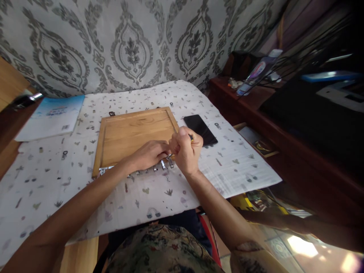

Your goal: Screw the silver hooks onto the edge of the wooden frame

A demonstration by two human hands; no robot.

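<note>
A framed wooden panel [136, 131] lies flat on the cloth, with shiny metal fittings [163, 165] along its near edge. My right hand [187, 149] is closed in a fist around what looks like a screwdriver [192, 138]; a bit of its black and yellow handle shows. A short metal shaft points from the fist toward the panel's near right corner. Beside it, my left hand [149, 154] rests at the panel's near edge, its fingers pinched together close to the shaft. Whatever is between those fingertips is hidden.
A black phone or tablet [200, 130] lies right of the panel. At the left is a blue and white booklet [54, 115]. Patterned cloth [233, 167] covers the table. On the dark red desk [253, 102] at the right stands a clear bottle [258, 72], near an open drawer [256, 140].
</note>
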